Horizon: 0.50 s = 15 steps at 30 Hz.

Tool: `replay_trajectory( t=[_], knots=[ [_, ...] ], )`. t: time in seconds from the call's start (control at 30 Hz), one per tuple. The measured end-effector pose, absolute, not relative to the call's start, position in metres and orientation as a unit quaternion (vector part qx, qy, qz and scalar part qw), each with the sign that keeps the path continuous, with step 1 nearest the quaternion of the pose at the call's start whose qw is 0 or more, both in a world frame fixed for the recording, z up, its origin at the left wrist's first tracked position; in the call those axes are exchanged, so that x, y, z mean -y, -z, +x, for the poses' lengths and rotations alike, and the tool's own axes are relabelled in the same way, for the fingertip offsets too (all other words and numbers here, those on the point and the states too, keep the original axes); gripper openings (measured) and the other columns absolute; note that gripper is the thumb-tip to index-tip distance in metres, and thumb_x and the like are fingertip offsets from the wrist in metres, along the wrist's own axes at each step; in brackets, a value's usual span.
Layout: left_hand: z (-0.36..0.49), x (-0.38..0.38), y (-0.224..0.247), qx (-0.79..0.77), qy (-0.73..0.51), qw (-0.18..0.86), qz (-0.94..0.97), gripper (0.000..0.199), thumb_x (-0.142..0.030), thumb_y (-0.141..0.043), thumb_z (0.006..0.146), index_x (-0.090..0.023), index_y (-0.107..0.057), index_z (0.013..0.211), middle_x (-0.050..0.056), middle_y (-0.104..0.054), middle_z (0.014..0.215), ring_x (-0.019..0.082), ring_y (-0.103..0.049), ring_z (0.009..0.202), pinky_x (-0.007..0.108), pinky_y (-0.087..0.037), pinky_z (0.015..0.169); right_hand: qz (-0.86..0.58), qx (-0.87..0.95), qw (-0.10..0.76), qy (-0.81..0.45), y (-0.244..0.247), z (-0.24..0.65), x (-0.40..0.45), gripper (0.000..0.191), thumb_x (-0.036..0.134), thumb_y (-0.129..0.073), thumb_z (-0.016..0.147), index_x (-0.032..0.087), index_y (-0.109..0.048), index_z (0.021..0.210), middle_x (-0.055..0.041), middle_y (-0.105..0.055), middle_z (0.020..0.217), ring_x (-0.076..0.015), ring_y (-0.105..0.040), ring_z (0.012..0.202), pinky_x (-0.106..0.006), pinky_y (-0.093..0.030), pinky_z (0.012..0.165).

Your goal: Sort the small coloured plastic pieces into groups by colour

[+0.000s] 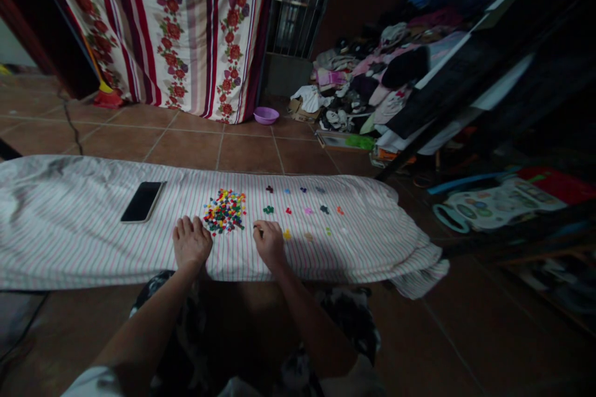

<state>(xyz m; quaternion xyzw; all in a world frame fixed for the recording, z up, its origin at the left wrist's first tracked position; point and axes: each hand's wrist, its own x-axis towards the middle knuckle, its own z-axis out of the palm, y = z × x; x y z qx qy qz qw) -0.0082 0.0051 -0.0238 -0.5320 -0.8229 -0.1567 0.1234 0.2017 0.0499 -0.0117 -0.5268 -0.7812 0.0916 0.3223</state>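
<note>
A mixed heap of small colourful pieces [225,211] lies on a striped cloth [93,248]; their exact kind is too small to tell. My left hand [190,243] rests flat on the cloth at the heap's lower left edge, fingers stretched out. To the heap's right, my right hand [270,245] is closed in a pinch, and whatever is between the fingertips is hidden. Beyond it, small single-colour groups stand in rows, among them green pieces [268,209], red pieces [288,211], pink pieces [308,211], orange pieces [340,210] and yellow pieces [287,234] beside my right hand.
A phone [142,202] lies left of the heap. Past the cloth-covered surface are a tiled floor, a purple basin [266,115], a floral curtain [195,31] and a red broom [108,98]. Piled clothes [363,74] fill the back right.
</note>
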Motion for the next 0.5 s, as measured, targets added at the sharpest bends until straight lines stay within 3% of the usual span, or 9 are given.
replay_trajectory(
  t=[0.33, 0.5],
  knots=[
    [-0.007, -0.005, 0.022, 0.828, 0.160, 0.106, -0.527, 0.050, -0.027, -0.035, 0.088, -0.005, -0.054, 0.128, 0.027, -0.050, 0.136, 0.037, -0.042, 0.133, 0.052, -0.033, 0.107, -0.564, 0.773, 0.281, -0.077, 0.029, 0.223, -0.062, 0.026, 0.013, -0.047, 0.089, 0.019, -0.071, 0.097, -0.0048, -0.073, 0.097, -0.0185, -0.059, 0.092, -0.029, -0.041, 0.085],
    [-0.007, -0.006, 0.023, 0.825, 0.162, 0.113, -0.530, 0.050, -0.027, -0.033, 0.089, -0.004, -0.054, 0.128, 0.027, -0.050, 0.136, 0.038, -0.041, 0.132, 0.051, -0.033, 0.107, -0.548, 0.774, 0.300, -0.099, 0.032, 0.222, -0.061, 0.030, 0.011, -0.045, 0.088, 0.019, -0.073, 0.096, -0.0049, -0.073, 0.096, -0.0193, -0.059, 0.092, -0.030, -0.041, 0.086]
  ],
)
